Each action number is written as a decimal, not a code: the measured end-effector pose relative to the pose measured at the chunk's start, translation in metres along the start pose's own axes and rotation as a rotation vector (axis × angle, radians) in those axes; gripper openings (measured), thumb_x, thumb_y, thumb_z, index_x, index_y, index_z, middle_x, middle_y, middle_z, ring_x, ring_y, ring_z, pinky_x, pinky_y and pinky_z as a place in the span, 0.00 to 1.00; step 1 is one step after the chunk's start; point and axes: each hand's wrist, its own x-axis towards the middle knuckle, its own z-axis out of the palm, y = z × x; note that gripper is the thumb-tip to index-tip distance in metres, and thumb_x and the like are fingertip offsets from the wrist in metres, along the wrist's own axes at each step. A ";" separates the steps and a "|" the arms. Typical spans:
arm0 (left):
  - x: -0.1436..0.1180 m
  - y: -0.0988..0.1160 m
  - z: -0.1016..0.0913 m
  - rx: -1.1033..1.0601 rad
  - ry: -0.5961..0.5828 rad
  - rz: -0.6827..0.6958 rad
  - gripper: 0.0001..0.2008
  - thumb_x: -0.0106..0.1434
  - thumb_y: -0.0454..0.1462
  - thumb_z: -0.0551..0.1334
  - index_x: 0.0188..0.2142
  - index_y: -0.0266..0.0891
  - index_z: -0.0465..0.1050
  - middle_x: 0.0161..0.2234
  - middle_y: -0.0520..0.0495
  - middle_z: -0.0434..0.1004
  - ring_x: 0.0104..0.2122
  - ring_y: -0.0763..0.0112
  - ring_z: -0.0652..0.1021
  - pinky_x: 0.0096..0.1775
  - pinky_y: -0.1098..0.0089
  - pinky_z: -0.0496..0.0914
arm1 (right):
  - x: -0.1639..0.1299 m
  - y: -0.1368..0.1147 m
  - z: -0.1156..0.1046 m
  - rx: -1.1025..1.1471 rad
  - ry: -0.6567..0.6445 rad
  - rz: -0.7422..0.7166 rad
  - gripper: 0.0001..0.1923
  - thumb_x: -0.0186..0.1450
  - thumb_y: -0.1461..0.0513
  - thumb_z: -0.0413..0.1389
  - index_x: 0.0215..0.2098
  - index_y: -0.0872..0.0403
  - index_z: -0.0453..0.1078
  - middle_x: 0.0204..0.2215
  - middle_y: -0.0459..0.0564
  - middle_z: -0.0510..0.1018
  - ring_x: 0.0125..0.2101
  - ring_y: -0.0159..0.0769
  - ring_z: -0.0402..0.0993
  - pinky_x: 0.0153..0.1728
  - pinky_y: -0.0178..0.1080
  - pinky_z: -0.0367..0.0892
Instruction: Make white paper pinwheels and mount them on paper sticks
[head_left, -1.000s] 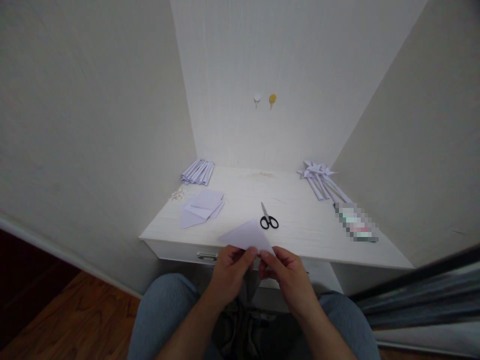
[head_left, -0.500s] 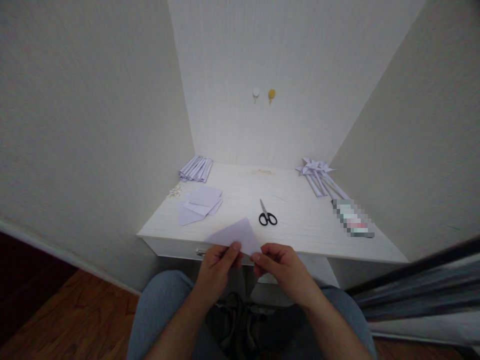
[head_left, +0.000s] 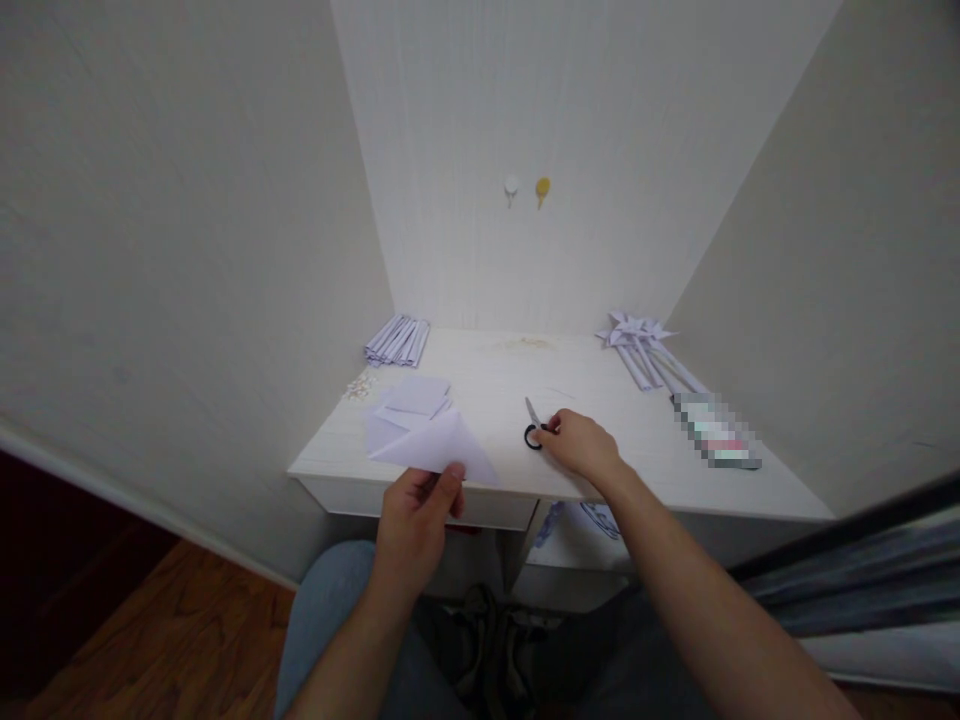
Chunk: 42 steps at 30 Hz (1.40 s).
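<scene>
Between the thumb and fingers of my left hand [head_left: 424,510] is a folded sheet of pale paper [head_left: 435,443], held over the front edge of the table. My right hand [head_left: 581,442] is closed on the handle of black-handled scissors [head_left: 534,415], which lie on the tabletop with their blades pointing away from me. One handle ring is covered by my fingers. Just beyond the held sheet lies a small pile of loose paper pieces [head_left: 417,394].
A stack of rolled paper sticks [head_left: 397,341] lies at the back left of the white table [head_left: 495,385], with small whitish bits [head_left: 360,386] nearby. Paper pinwheels [head_left: 636,333] on sticks rest at the back right, behind a blurred flat object [head_left: 712,430]. Two hooks [head_left: 543,187] hang on the wall.
My right hand has let go of the paper and moved forward and right onto the scissors. My left hand keeps the paper, which has shifted left and turned.
</scene>
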 end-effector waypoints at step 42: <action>0.013 0.036 0.019 -0.308 -0.137 -0.102 0.15 0.52 0.44 0.74 0.26 0.33 0.78 0.21 0.48 0.78 0.20 0.71 0.75 0.20 0.71 0.73 | -0.057 0.052 -0.027 0.265 -0.257 -0.203 0.06 0.55 0.60 0.60 0.27 0.52 0.68 0.22 0.46 0.77 0.24 0.34 0.70 0.27 0.35 0.63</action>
